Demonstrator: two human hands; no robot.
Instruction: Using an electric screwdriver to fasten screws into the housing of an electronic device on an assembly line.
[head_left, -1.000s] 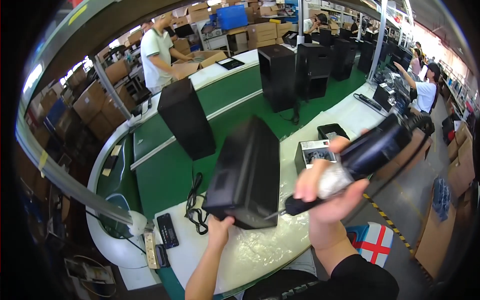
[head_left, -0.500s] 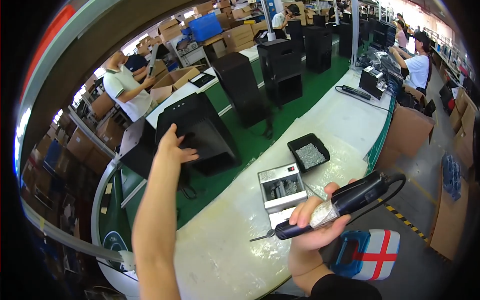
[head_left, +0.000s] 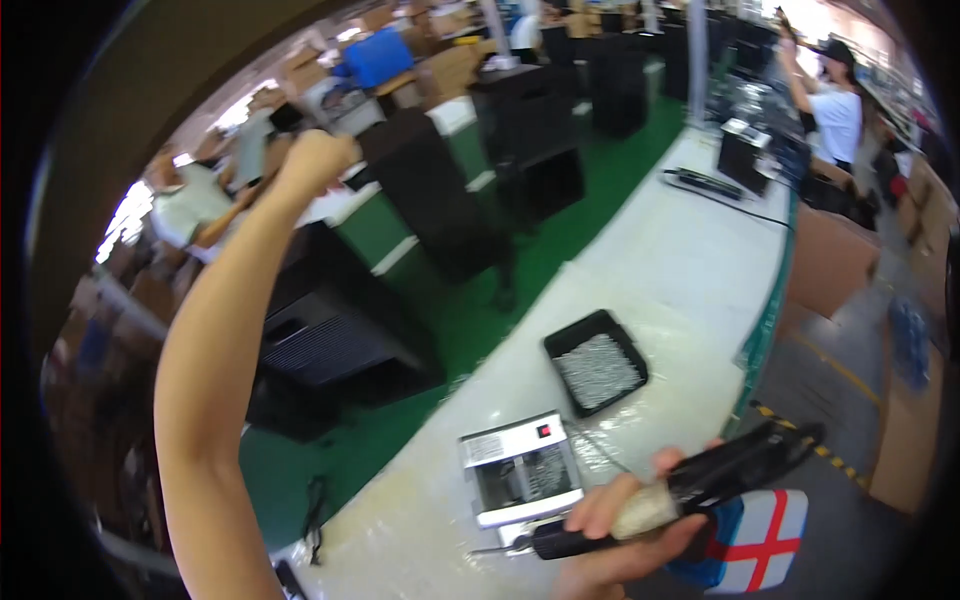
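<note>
My left arm reaches far forward, and my left hand [head_left: 318, 160] is up beside the top of a black computer case [head_left: 425, 195]. Its fingers are blurred and turned away, so whether they touch the case cannot be made out. Below the forearm stands a nearer black case [head_left: 350, 325] with a slotted panel. In my right hand [head_left: 640, 540] is a black electric screwdriver [head_left: 735, 465], wrapped in pale tape around its middle. The bit points left, by the front of a silver screw feeder [head_left: 522, 475]. Beyond the feeder lies a black tray [head_left: 640, 372] holding many small screws.
Several more black cases [head_left: 530, 140] line the green conveyor belt [head_left: 570, 215]. Another screwdriver [head_left: 705, 185] rests on the white bench [head_left: 665, 235]. A blue-and-white container with a red cross [head_left: 765, 540] stands at lower right. Co-workers [head_left: 835, 115] are on both sides.
My left hand has left the nearer case and moved up and away toward the following one. The view has shifted, and the cases have moved. My right hand still holds the screwdriver.
</note>
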